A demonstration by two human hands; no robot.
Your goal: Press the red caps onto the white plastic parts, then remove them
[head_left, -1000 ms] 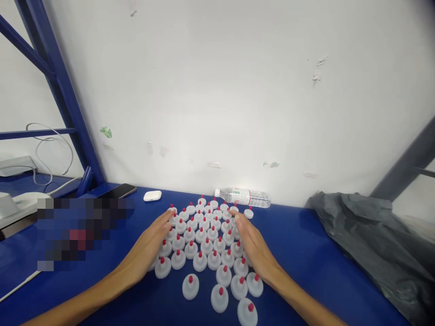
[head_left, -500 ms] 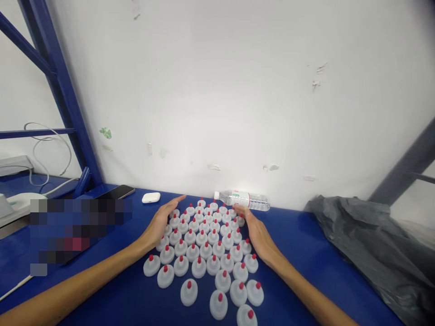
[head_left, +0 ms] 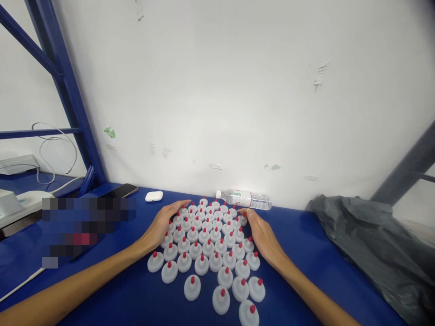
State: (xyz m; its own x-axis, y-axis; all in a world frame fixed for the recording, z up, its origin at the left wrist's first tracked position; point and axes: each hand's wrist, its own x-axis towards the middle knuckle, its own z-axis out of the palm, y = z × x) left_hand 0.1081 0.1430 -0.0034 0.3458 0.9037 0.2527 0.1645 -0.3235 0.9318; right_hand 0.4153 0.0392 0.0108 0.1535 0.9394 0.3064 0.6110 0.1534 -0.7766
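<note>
Several round white plastic caps with red tips (head_left: 215, 261) stand upright in a dense cluster on the blue table (head_left: 129, 299). At the cluster's left edge my left hand (head_left: 165, 225) lies on its side, fingers stretched forward and curving round the outer caps. On the opposite edge my right hand (head_left: 263, 235) is held the same way, its fingers against the caps at the far right. Neither hand grips a cap; the palms face each other with the group between them. A few caps lie looser at the near side.
Behind the caps a clear water bottle (head_left: 243, 198) lies on its side by the white wall (head_left: 217, 90). A white earbud case (head_left: 154, 196) and a phone (head_left: 125, 190) are at the back left. A dark plastic bag (head_left: 367, 244) covers the right side. Blue posts (head_left: 70, 90) rise at left.
My left fingertips have curved slightly inward along the far left caps. The caps there sit a little closer together. The whole view has shifted slightly.
</note>
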